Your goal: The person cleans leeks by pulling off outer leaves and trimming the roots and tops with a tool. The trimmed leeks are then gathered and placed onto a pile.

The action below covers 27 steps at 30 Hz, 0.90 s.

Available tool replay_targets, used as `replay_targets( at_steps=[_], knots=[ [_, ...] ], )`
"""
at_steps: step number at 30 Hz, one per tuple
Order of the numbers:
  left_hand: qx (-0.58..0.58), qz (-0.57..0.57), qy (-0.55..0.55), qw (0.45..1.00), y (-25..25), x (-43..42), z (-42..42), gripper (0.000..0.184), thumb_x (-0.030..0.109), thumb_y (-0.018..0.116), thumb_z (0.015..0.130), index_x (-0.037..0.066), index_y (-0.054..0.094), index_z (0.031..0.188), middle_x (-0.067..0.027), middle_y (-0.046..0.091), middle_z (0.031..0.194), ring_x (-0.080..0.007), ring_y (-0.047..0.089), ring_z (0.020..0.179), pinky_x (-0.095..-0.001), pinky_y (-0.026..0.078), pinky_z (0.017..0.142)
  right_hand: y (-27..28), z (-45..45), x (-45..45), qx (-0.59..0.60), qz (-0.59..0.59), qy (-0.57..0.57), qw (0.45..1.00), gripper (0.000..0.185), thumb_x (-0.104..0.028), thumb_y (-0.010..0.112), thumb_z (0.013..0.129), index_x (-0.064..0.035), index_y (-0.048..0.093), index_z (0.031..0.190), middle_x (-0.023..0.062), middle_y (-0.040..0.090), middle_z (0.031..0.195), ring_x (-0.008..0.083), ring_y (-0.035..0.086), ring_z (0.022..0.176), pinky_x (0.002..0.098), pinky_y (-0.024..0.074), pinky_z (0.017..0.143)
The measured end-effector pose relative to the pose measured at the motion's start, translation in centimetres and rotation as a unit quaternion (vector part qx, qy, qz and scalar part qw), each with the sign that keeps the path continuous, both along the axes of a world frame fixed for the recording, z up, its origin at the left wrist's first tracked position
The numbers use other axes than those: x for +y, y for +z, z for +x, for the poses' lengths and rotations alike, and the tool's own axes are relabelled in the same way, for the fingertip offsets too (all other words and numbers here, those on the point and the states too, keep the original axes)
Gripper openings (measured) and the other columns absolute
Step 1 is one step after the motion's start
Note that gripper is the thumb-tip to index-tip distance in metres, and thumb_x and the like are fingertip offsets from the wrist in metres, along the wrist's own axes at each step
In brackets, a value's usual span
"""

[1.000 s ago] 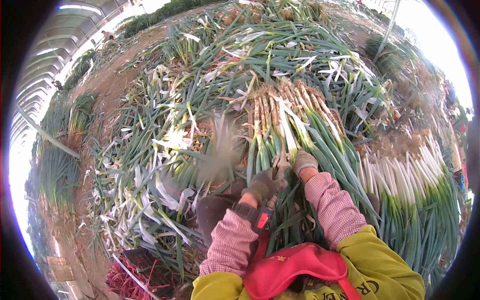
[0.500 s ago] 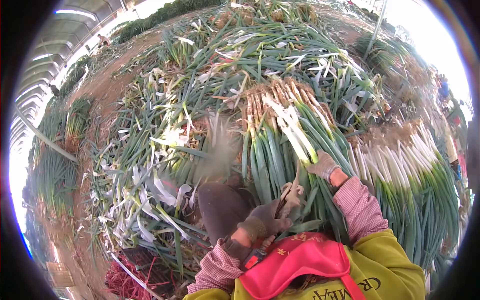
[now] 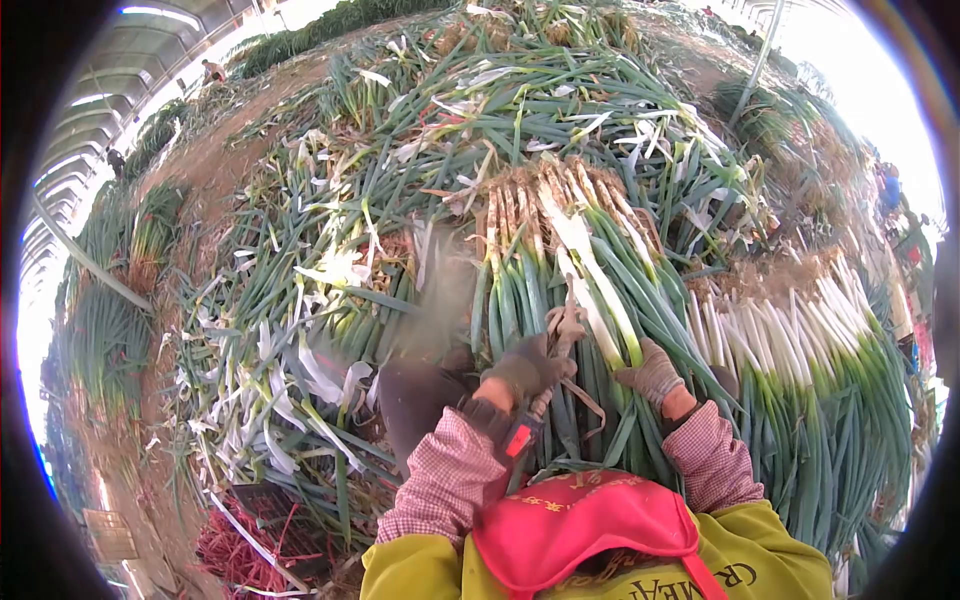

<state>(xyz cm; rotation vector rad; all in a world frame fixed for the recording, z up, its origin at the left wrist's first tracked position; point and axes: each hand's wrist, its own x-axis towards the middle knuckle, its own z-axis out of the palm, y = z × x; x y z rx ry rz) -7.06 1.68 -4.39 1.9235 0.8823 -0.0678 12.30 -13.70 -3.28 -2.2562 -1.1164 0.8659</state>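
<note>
My right hand [image 3: 655, 377], in a grey glove, is closed round the green part of a long green onion [image 3: 590, 275]. Its white stem slants up and left over a row of unpeeled green onions [image 3: 520, 265] with brown roots. To the left, my left hand [image 3: 525, 370], also gloved, grips a narrow tan, wrapped-looking tool [image 3: 565, 335]; its exact kind is unclear. A red and black piece [image 3: 519, 438] shows below that hand. The tool's tip is beside the held onion; I cannot tell whether they touch.
Peeled white-stemmed green onions [image 3: 790, 330] lie in a row at right. Loose leaves and peelings [image 3: 290, 350] heap up at left and ahead. Red ties [image 3: 240, 550] lie at lower left. Onion bundles [image 3: 105, 330] stand farther left, and a pale pole [image 3: 90, 262] leans nearby.
My left hand has moved up and right with the tool, whose tip now points up along the onion. My right hand has shifted slightly down, still holding the onion.
</note>
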Motion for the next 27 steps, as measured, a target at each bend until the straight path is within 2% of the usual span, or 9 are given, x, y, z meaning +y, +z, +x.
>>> replay_targets(
  at_steps=[2, 5, 11, 12, 15, 17, 19, 21, 27],
  knots=[
    [-0.003, -0.045, 0.025, 0.999, 1.2, 1.2, 0.7, 0.042, 0.031, 0.067, 0.078, -0.002, 0.056, 0.103, -0.0174, 0.062, 0.083, -0.0258, 0.060, 0.069, -0.0385, 0.048, 0.063, 0.1, 0.0, 0.1, 0.027, 0.008, -0.006, 1.000, 0.054, -0.019, 0.080, 0.068, 0.0043, 0.054, 0.109, 0.0160, 0.065, 0.096, 0.0243, 0.062, 0.087, 0.0340, 0.0486, 0.081],
    [0.005, -0.089, 0.059, 0.994, 1.8, 3.5, 2.7, 0.029, 0.024, 0.064, 0.083, -0.002, 0.056, 0.092, -0.0133, 0.060, 0.064, -0.0183, 0.054, 0.041, -0.0368, 0.042, 0.039, -0.8, 0.5, -0.5, 0.057, 0.048, -0.013, 0.997, 0.050, -0.012, 0.080, 0.067, 0.0036, 0.055, 0.107, 0.0143, 0.065, 0.096, 0.0211, 0.061, 0.086, 0.0330, 0.0486, 0.079],
    [0.050, -0.025, 0.048, 0.997, 0.6, 7.3, 4.9, 0.031, 0.029, 0.067, 0.079, -0.001, 0.064, 0.085, -0.0128, 0.062, 0.067, -0.0198, 0.058, 0.046, -0.0336, 0.044, 0.045, -2.1, 1.0, -1.2, 0.098, 0.055, -0.030, 0.993, 0.052, -0.010, 0.081, 0.066, 0.0030, 0.054, 0.109, 0.0123, 0.064, 0.095, 0.0201, 0.060, 0.086, 0.0329, 0.0486, 0.079],
    [0.050, -0.103, 0.051, 0.992, 1.3, 6.6, 4.4, 0.040, 0.027, 0.064, 0.081, 0.000, 0.061, 0.110, -0.0127, 0.065, 0.072, -0.0191, 0.062, 0.056, -0.0344, 0.047, 0.049, -2.1, 1.2, -1.2, 0.080, 0.049, -0.025, 0.995, 0.052, -0.010, 0.081, 0.067, 0.0033, 0.054, 0.109, 0.0125, 0.064, 0.096, 0.0205, 0.060, 0.087, 0.0331, 0.0484, 0.080],
    [0.020, -0.192, 0.048, 0.980, 4.1, 2.9, 0.5, 0.054, 0.024, 0.062, 0.082, 0.006, 0.048, 0.131, -0.0128, 0.065, 0.077, -0.0168, 0.061, 0.059, -0.0354, 0.049, 0.050, -2.0, 1.5, -1.2, 0.133, 0.082, -0.018, 0.987, 0.054, -0.011, 0.081, 0.066, 0.0037, 0.054, 0.110, 0.0131, 0.064, 0.097, 0.0210, 0.060, 0.089, 0.0330, 0.0479, 0.082],
    [-0.177, -0.179, 0.010, 0.968, 2.9, -0.4, -2.4, 0.045, 0.022, 0.064, 0.082, 0.004, 0.051, 0.121, -0.0131, 0.064, 0.082, -0.0194, 0.062, 0.063, -0.0350, 0.049, 0.058, -1.3, 1.2, -0.6, 0.128, 0.067, -0.017, 0.989, 0.054, -0.011, 0.081, 0.066, 0.0038, 0.053, 0.111, 0.0136, 0.064, 0.098, 0.0210, 0.060, 0.089, 0.0328, 0.0476, 0.083],
    [-0.194, -0.169, -0.021, 0.966, 3.5, -3.1, -5.0, 0.043, 0.023, 0.065, 0.081, 0.003, 0.052, 0.117, -0.0139, 0.063, 0.084, -0.0211, 0.062, 0.067, -0.0348, 0.049, 0.063, 0.1, 0.7, 0.0, 0.094, 0.051, -0.008, 0.994, 0.054, -0.011, 0.080, 0.067, 0.0039, 0.053, 0.111, 0.0139, 0.064, 0.098, 0.0211, 0.060, 0.090, 0.0326, 0.0475, 0.083],
    [-0.033, -0.164, -0.048, 0.985, 6.6, -5.7, -7.3, 0.046, 0.027, 0.066, 0.080, 0.004, 0.051, 0.116, -0.0152, 0.063, 0.084, -0.0220, 0.063, 0.069, -0.0349, 0.049, 0.066, 1.5, 0.3, 0.7, 0.030, 0.037, 0.006, 0.999, 0.053, -0.011, 0.079, 0.068, 0.0040, 0.053, 0.111, 0.0142, 0.064, 0.098, 0.0212, 0.060, 0.090, 0.0326, 0.0476, 0.083],
    [-0.051, -0.054, -0.125, 0.989, 7.7, -9.2, -10.7, 0.048, 0.034, 0.068, 0.077, 0.004, 0.053, 0.112, -0.0158, 0.062, 0.084, -0.0243, 0.063, 0.076, -0.0346, 0.049, 0.072, 2.0, 1.0, 0.7, 0.069, 0.066, -0.006, 0.995, 0.046, -0.010, 0.076, 0.072, 0.0036, 0.053, 0.110, 0.0134, 0.064, 0.096, 0.0182, 0.058, 0.085, 0.0307, 0.0478, 0.078]
  ],
)
